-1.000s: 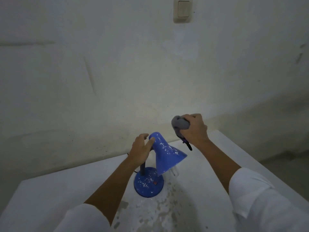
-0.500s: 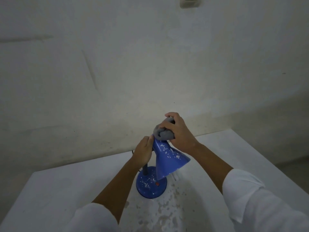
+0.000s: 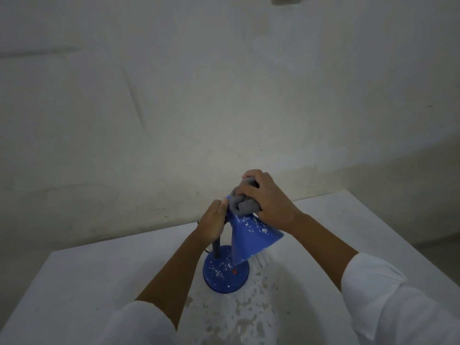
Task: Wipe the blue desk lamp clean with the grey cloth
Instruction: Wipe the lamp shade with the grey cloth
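The blue desk lamp (image 3: 249,241) stands on a white table (image 3: 82,290), its cone shade and round base speckled with white flecks. My left hand (image 3: 213,221) grips the lamp at the top of its dark stem, just behind the shade. My right hand (image 3: 267,197) holds the bunched grey cloth (image 3: 242,204) and presses it against the narrow upper end of the shade. A small red switch shows on the base.
A plain pale wall rises right behind the table. A light switch plate (image 3: 286,0) sits at the top edge of the view. White flakes and stains (image 3: 249,312) mark the tabletop in front of the lamp. The table's right edge (image 3: 398,235) drops to the floor.
My right hand brought the cloth from the air beside the lamp down onto the top of the shade. My left hand kept its hold on the lamp.
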{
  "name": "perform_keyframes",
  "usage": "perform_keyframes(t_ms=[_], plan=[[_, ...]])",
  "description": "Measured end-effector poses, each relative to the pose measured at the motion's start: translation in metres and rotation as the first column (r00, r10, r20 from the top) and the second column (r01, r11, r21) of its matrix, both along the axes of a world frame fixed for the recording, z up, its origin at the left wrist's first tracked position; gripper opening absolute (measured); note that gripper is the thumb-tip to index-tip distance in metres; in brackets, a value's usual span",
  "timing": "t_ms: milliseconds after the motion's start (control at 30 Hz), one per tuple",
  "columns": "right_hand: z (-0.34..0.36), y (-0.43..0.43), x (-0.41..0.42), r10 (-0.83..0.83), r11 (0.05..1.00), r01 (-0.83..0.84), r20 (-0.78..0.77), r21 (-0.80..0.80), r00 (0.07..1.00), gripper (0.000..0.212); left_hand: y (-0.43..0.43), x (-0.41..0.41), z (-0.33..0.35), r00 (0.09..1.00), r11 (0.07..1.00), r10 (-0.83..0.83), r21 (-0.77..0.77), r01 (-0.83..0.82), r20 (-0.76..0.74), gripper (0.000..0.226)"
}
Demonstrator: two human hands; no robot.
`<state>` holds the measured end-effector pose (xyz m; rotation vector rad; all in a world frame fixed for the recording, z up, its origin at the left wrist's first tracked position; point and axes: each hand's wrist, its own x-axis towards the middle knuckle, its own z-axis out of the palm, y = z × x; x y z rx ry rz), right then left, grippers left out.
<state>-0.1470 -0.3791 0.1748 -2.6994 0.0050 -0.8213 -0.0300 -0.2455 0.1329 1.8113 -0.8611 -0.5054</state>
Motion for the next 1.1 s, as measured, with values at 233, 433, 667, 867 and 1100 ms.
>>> perform_keyframes(t_ms=[233,433,667,867,1100], plan=[[-0.001,-0.024,-0.021,-0.216,0.966,0.214,0.000,-0.146,0.976,0.041,0.000,-0.003,0.004,1.000,0.999,0.006,0.034,-0.006,0.000,0.040],[0.009,0.010,-0.003,-0.018,1.000,0.018,0.043,0.007,0.999,0.041,-0.004,0.004,0.000,1.000,0.998,0.022,0.052,-0.022,0.012,0.023],[0.005,-0.026,-0.015,-0.177,0.944,0.150,-0.065,-0.293,0.982,0.025,0.001,-0.004,0.004,1.000,0.999,0.001,0.035,0.000,-0.017,0.036],[0.011,-0.006,-0.005,-0.022,0.984,0.009,0.071,0.178,0.997,0.043,-0.004,0.002,0.000,1.000,0.998,-0.008,0.057,0.007,0.016,0.025],[0.014,-0.011,-0.017,-0.080,0.979,0.048,-0.158,-0.197,0.984,0.028,-0.002,-0.003,0.004,1.000,0.998,-0.015,0.067,0.015,-0.002,0.039]])
